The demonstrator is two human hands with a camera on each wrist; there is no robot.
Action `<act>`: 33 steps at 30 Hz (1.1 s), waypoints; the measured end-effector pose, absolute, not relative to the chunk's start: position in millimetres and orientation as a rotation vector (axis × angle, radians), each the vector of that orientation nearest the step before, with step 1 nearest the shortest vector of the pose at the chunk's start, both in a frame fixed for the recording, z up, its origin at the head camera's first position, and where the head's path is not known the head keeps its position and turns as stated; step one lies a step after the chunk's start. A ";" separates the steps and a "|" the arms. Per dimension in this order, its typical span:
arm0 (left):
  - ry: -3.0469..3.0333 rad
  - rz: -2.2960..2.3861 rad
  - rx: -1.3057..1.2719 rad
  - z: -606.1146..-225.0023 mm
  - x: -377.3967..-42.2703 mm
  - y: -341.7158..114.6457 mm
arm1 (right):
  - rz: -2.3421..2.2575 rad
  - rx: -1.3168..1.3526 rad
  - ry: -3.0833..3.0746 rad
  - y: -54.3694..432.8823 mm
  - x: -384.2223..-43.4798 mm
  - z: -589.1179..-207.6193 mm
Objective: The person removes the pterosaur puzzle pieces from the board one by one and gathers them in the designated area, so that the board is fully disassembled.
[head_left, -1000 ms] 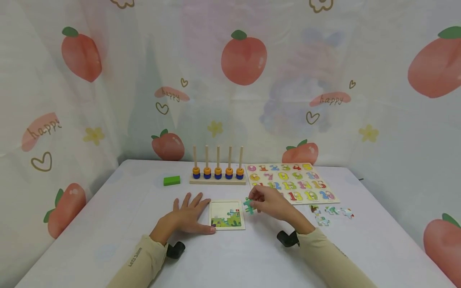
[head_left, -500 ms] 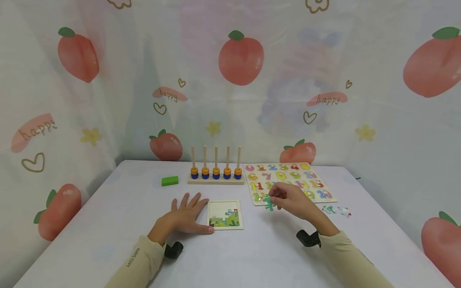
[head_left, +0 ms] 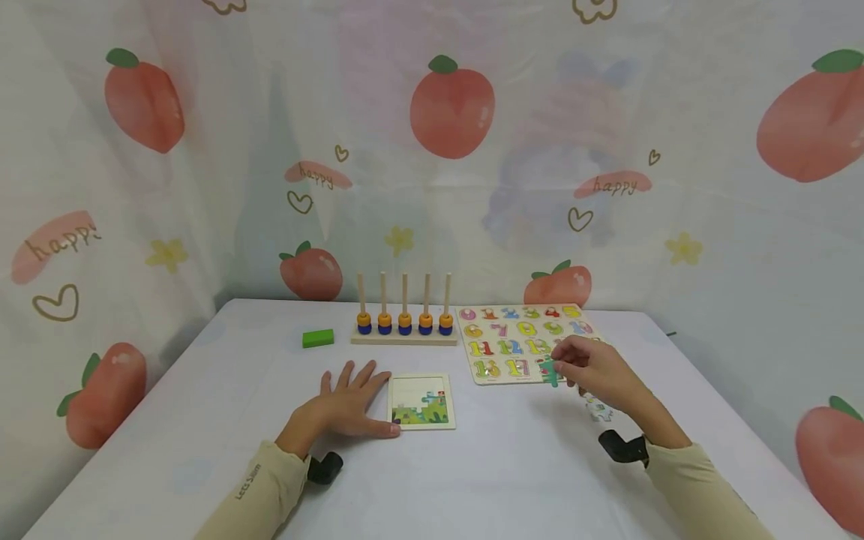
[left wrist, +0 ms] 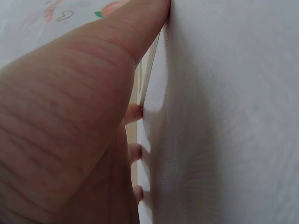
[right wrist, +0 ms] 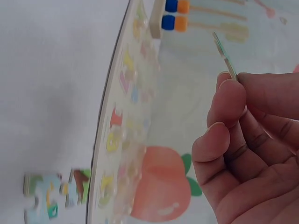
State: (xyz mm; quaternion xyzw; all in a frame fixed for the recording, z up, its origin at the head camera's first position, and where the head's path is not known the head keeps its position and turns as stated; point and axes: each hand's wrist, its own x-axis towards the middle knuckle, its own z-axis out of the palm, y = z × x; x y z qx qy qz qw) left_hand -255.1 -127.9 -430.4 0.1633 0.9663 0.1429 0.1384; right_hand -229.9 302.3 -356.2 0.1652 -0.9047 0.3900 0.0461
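Observation:
My right hand (head_left: 601, 375) pinches a green jigsaw piece (head_left: 550, 371) between thumb and fingertips, raised over the front edge of the number board. In the right wrist view the piece (right wrist: 225, 55) appears nearly edge-on. Fingers spread, my left hand (head_left: 347, 409) rests on the table, its thumb and index fingertips at the left edge of a small puzzle frame (head_left: 442, 377). Joined pieces with green bushes fill the lower part of that frame; its upper part is bare. Loose jigsaw pieces (right wrist: 44, 198) lie beside the number board, partly hidden behind my right hand in the head view.
A number board (head_left: 499, 330) with colourful numerals lies at the back right. Left of it stands a wooden peg stand (head_left: 405, 340) with orange and blue beads. A green block (head_left: 318, 338) lies at the back left. Patterned curtains surround the white table (head_left: 439, 487).
My right hand has moved right with the green jigsaw piece, away from the puzzle frame, to the number board's front edge. My left hand keeps its place by the frame.

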 end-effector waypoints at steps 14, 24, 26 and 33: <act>2.815 0.416 0.478 -436.8 -257.4 -128.8 | 1.052 0.371 -2.799 351.3 -218.7 -352.3; 2.785 0.416 0.470 -419.1 -247.1 -126.7 | 1.083 0.301 -2.881 387.2 -217.5 -353.4; 2.787 0.419 0.471 -420.0 -247.2 -127.2 | 1.140 0.290 -2.892 395.5 -218.0 -355.5; 2.797 0.392 0.461 -421.1 -248.5 -126.6 | 1.241 0.226 -2.979 418.9 -220.9 -366.4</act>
